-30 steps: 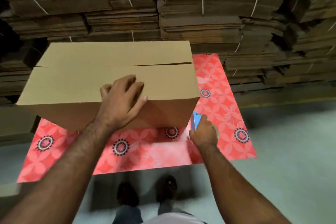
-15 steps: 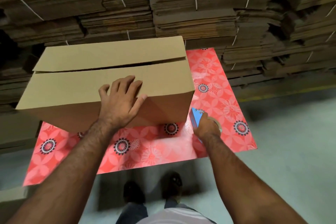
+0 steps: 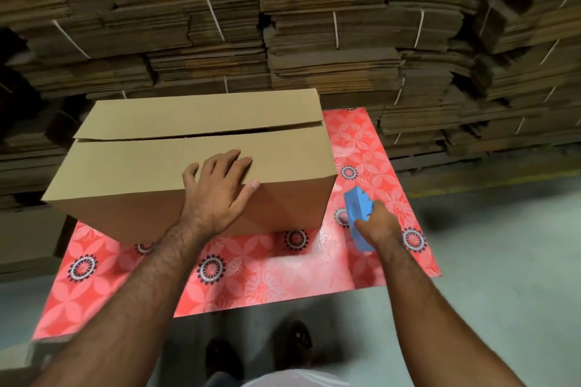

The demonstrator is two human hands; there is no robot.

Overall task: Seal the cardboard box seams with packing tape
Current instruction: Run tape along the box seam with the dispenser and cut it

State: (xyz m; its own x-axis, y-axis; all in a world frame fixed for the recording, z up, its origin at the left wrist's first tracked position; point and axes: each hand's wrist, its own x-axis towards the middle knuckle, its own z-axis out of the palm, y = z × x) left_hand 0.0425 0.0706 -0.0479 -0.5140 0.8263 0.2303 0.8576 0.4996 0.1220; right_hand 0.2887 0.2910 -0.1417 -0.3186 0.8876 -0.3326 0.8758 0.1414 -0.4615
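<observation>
A brown cardboard box [image 3: 151, 173] stands on a red flowered mat [image 3: 251, 276]. Its two top flaps are folded down, with an open gap along the middle seam [image 3: 201, 134]; no tape shows on it. My left hand [image 3: 220, 192] lies flat on the near flap at the box's front edge, fingers spread, thumb over the edge. My right hand [image 3: 375, 226] grips a blue tape dispenser [image 3: 356, 214] just right of the box's near right corner, low over the mat. The tape roll is hidden behind my hand.
Tall stacks of flattened, strapped cardboard [image 3: 314, 25] fill the whole background behind the mat. More flat cardboard [image 3: 25, 239] lies at the left. Grey floor [image 3: 503, 261] spreads right and toward me, where my shoes [image 3: 295, 342] stand.
The gap at the middle seam now runs the full length of the top. My right hand has lifted the blue dispenser slightly up and to the right. My left hand stays on the flap.
</observation>
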